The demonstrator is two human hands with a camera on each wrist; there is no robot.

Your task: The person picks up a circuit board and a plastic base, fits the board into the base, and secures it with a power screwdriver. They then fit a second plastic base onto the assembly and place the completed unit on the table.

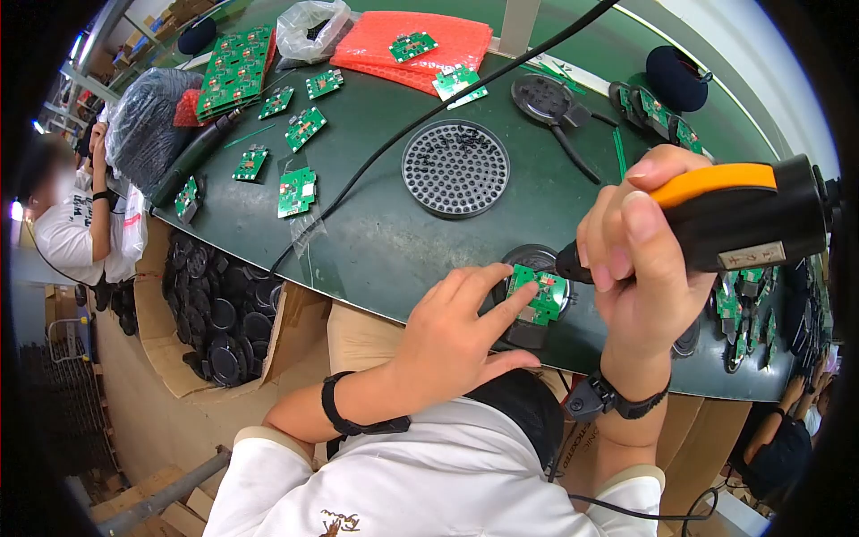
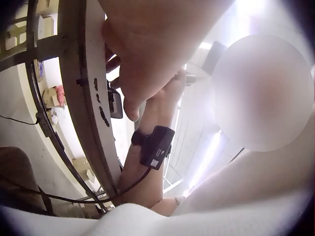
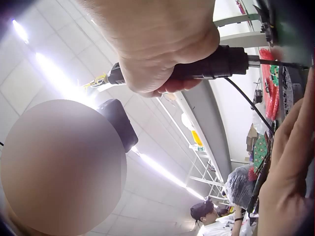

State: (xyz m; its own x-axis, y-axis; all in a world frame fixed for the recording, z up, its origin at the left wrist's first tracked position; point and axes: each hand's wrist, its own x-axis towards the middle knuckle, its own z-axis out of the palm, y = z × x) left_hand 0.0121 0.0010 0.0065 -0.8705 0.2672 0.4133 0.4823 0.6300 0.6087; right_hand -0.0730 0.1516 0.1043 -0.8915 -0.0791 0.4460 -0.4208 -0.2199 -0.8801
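My right hand (image 1: 658,255) grips a black electric screwdriver (image 1: 729,219) with an orange lever. The driver slants down so that its nose end stands right at a green circuit board (image 1: 553,295). That board sits on a round black plastic housing (image 1: 528,253) at the bench's near edge. Fingers of my left hand (image 1: 456,331) lie extended, with fingertips on the board and housing. In the right wrist view the screwdriver (image 3: 221,63) shows its bit pointing toward the bench, with the left hand (image 3: 288,182) beside it. The left wrist view shows no board.
A round perforated tray (image 1: 455,199) with small dark screws lies mid-bench. Several loose circuit boards (image 1: 297,191) lie at left, near a black cable (image 1: 376,159). Red bubble wrap (image 1: 358,58) is at the back. Below left, a cardboard box (image 1: 192,387) holds black round parts. Assembled pieces (image 1: 747,300) lie at right.
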